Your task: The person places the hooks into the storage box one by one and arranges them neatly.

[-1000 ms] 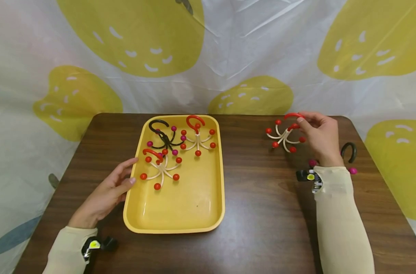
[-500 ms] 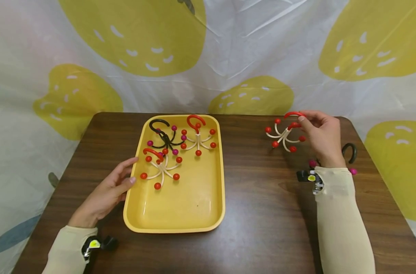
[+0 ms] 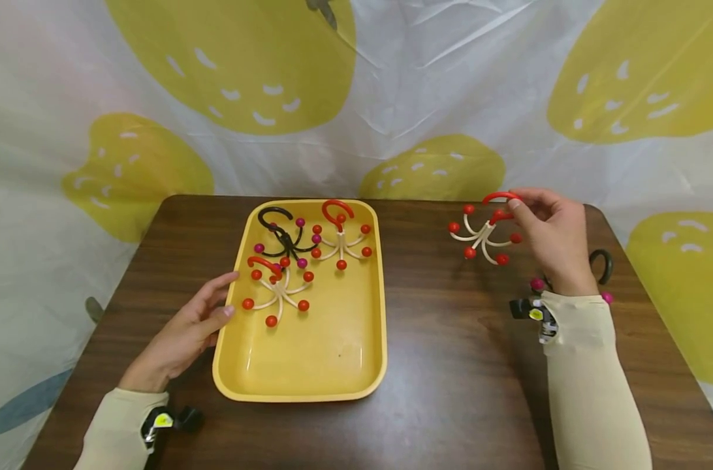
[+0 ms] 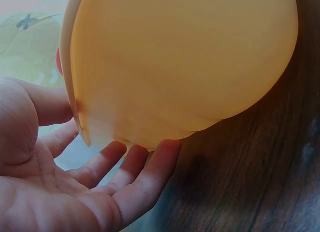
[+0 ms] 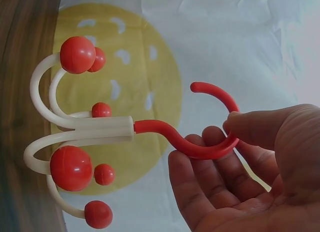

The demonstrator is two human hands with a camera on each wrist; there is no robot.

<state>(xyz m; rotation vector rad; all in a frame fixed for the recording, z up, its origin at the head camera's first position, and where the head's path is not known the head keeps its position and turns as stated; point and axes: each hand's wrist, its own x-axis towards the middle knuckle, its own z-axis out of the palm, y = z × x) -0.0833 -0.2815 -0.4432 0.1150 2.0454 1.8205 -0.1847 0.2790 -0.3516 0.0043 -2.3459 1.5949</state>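
My right hand (image 3: 553,238) pinches the red hook of a white hook hanger (image 5: 102,127), whose curved arms end in red balls. The hanger hangs over the table's far right, tilted in the head view. My left hand (image 3: 183,336) holds the left side of a yellow tray (image 3: 300,395). In the left wrist view its thumb is at the rim and the other fingertips press the outer wall. Inside the tray are a black hanger (image 3: 286,243) with magenta balls, a white and red hanger (image 3: 341,241) at the back, and another white and red one (image 3: 279,290) nearer my left hand.
Another black hanger (image 3: 606,264) with magenta balls stands on the brown table (image 3: 450,391) at the right, partly hidden by my right wrist. A white curtain (image 3: 392,78) with yellow fruit prints hangs behind the table's far edge.
The hanger in my right hand has shifted slightly left, its arms swinging a little away from the hand. My left hand and the tray look the same.
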